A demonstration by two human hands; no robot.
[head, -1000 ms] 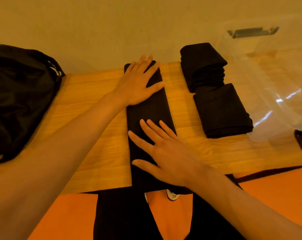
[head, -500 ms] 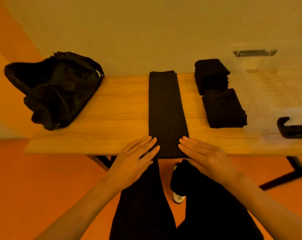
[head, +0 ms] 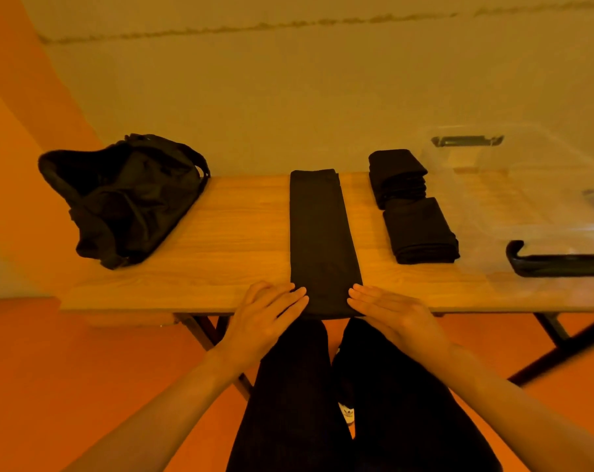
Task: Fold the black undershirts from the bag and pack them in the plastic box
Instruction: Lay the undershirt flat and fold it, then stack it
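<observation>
Fingers (head: 293, 294) on the left hand (head: 268, 315) are straight and flat, tips resting on the near left corner of the long black undershirt strip (head: 322, 233). The right hand (head: 391, 311) mirrors that on the near right corner, also flat. Neither one is pinching or holding anything as far as I can see. The strip runs straight away from the fingertips across the worktop (head: 234, 233) to its far edge, narrowed into a tidy band.

My guess is the step in hand is folding it end over end. To do that well I'd slip the thumbs under the near hem, pinch both corners evenly, and carry them toward the far end with the side edges lined up. Then press the crease flat. Thin fabric like this probably slides, so going slow should keep the layers from skewing.

Off to the right of the fingers and further back is a folded stack (head: 420, 233), with a second pile (head: 396, 178) behind it. Both are just beside the clear plastic box (head: 493, 206), and I can't spot any shirts inside it. Way left of the fingers sits the black bag (head: 128, 199).
</observation>
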